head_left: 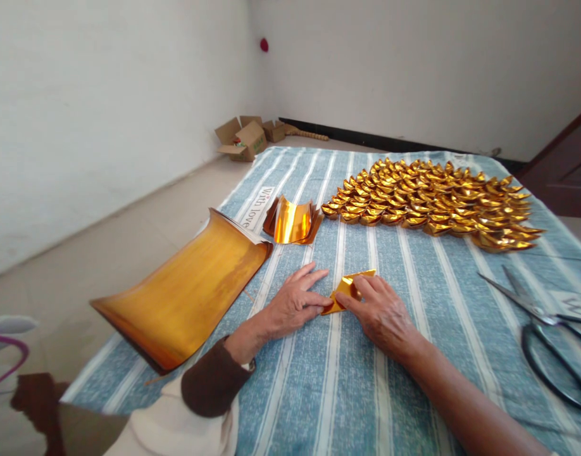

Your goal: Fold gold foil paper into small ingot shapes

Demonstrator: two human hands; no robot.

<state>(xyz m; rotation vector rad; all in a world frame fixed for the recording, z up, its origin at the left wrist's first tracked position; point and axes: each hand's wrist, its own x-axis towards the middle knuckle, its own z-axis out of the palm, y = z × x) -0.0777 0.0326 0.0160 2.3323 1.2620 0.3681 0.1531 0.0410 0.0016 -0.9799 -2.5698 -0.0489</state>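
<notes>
A small sheet of shiny gold foil paper (348, 288), partly folded, lies on the striped tablecloth (290, 380) between my hands. My left hand (294, 304) has its thumb and index finger together at the paper's left corner, while its other fingers stretch out above the cloth. From the right, my right hand (383, 316) grips the paper with curled fingers, its thumb pressing near the middle. The fingers hide part of the folds. Just beyond, a small stack of cut gold sheets (293, 220) curves upward.
A thick stack of large gold sheets (186, 291) lies at the left table edge. Many folded gold paper ingots (428, 196) cover the back right. Open black-handled scissors (540, 315) rest at right. Cardboard boxes (247, 140) sit on the floor by the wall.
</notes>
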